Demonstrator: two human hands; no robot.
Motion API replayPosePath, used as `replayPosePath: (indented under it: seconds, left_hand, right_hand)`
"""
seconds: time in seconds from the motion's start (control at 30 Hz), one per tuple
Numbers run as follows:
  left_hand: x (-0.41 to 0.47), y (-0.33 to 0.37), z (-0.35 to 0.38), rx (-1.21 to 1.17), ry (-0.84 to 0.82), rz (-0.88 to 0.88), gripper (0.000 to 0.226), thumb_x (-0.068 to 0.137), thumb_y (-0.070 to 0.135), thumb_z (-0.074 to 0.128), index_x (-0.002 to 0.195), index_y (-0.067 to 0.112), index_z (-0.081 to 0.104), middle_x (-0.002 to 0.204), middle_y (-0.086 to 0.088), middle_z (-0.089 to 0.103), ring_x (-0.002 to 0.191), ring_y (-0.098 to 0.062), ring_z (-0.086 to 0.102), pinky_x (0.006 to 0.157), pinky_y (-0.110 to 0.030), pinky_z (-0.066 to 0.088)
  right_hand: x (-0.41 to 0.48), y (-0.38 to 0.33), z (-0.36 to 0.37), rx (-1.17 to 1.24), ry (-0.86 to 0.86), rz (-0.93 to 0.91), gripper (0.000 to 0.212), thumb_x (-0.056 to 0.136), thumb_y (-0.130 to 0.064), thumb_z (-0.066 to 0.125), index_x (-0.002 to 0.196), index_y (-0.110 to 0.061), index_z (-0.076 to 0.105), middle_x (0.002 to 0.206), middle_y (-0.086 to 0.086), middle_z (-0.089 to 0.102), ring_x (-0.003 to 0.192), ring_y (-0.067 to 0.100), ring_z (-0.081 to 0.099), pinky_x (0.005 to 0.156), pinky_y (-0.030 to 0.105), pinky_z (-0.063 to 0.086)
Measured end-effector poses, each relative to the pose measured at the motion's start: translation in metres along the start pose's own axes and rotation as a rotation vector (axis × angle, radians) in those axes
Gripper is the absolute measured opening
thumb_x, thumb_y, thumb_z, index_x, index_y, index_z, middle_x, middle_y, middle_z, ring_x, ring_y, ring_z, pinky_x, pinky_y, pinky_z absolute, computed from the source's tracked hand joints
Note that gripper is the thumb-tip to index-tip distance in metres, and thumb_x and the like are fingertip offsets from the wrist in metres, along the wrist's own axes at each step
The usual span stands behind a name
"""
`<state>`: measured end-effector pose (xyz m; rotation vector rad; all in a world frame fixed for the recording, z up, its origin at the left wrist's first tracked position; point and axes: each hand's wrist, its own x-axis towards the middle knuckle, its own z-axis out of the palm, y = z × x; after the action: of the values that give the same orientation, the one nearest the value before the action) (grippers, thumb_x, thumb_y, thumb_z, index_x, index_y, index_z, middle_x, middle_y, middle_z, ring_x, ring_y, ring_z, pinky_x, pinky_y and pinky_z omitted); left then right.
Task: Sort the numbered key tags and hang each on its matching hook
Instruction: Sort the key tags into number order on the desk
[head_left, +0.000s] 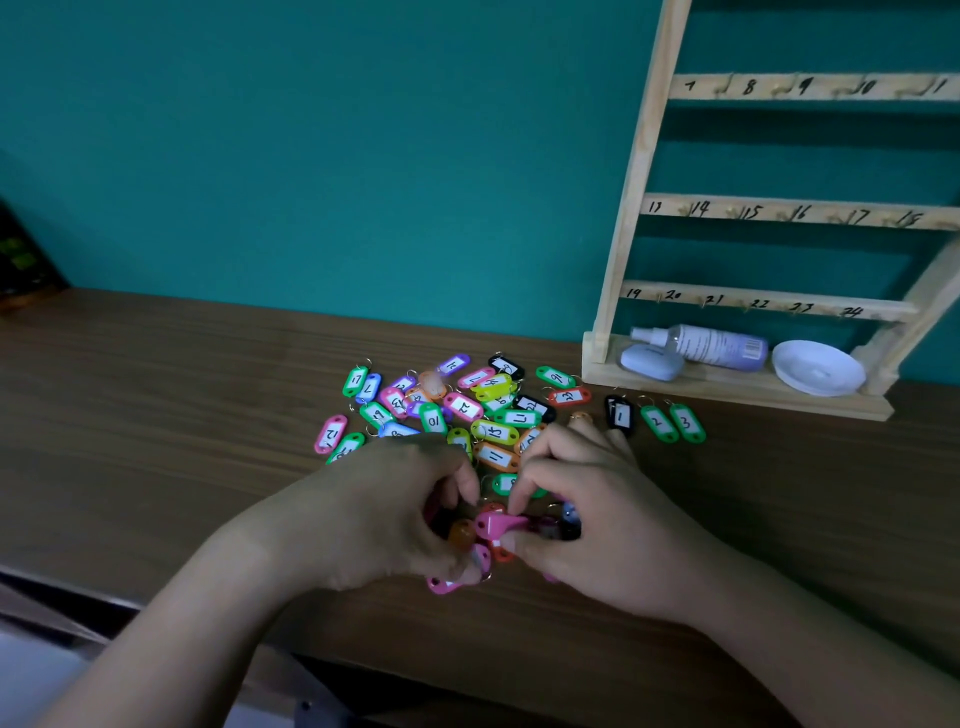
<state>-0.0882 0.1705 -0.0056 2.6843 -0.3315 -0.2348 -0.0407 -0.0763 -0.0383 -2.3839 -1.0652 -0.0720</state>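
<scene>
On the wood-grain desk (182, 415), the left hand (374, 514) has its fingers (460, 475) curled tight round a bunch of tags (461, 535). The right hand (587, 519) pinches a glossy pink tag (493, 525) between thumb and forefinger. Just behind lies the heap of oval plastic tags (457, 410). A short row of tags (658, 423) numbered 1, 2, 3 lies before the pale wooden rack (779, 213).
</scene>
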Motion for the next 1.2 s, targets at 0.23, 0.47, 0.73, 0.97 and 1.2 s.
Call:
replayPosePath:
  seconds: [0.23,0.47,0.73,0.97,1.2]
  left_hand:
    - [0.002,0.005,-0.003,0.029,-0.042,-0.066,0.053,0.055,0.074,0.080,0.099,0.052,0.064,0.100,0.033,0.062,0.091,0.008,0.061,0.070,-0.019,0.054]
    - [0.010,0.017,-0.010,0.205,-0.131,-0.075,0.021,0.095,0.031,0.078,0.115,0.029,0.070,0.107,0.011,0.071,0.101,-0.010,0.068,0.089,-0.025,0.053]
    - [0.006,0.013,-0.012,0.080,-0.082,-0.061,0.012,0.093,0.039,0.079,0.099,0.034,0.070,0.098,0.013,0.073,0.094,-0.006,0.068,0.086,-0.025,0.053]
    - [0.003,0.002,-0.008,-0.067,0.087,-0.079,0.015,0.088,0.042,0.083,0.085,0.034,0.071,0.086,0.016,0.072,0.086,0.001,0.065,0.076,-0.022,0.053]
    - [0.006,-0.001,-0.006,-0.101,0.150,-0.085,0.017,0.090,0.042,0.081,0.084,0.031,0.070,0.076,0.014,0.073,0.075,-0.002,0.067,0.063,-0.015,0.047]
  right_hand:
    - [0.001,-0.002,-0.004,0.079,0.019,0.046,0.019,0.085,-0.045,0.084,0.088,-0.035,0.069,0.106,-0.025,0.055,0.116,0.000,0.045,0.104,0.035,0.035]
    - [0.004,0.003,-0.010,0.090,0.151,0.045,0.020,0.086,-0.032,0.086,0.084,-0.031,0.066,0.096,-0.020,0.059,0.107,0.006,0.053,0.091,0.033,0.040]
    - [0.001,0.005,-0.011,0.070,0.025,0.033,0.019,0.084,-0.025,0.081,0.086,-0.037,0.066,0.103,-0.022,0.057,0.117,0.004,0.049,0.102,0.030,0.033]
    - [0.001,0.004,-0.012,0.079,0.044,0.035,0.010,0.089,-0.031,0.077,0.090,-0.037,0.068,0.105,-0.023,0.057,0.119,0.002,0.048,0.103,0.030,0.033]
    - [0.001,0.005,-0.010,0.070,0.057,0.029,0.011,0.090,-0.033,0.078,0.091,-0.037,0.069,0.104,-0.024,0.057,0.118,0.001,0.048,0.100,0.029,0.033]
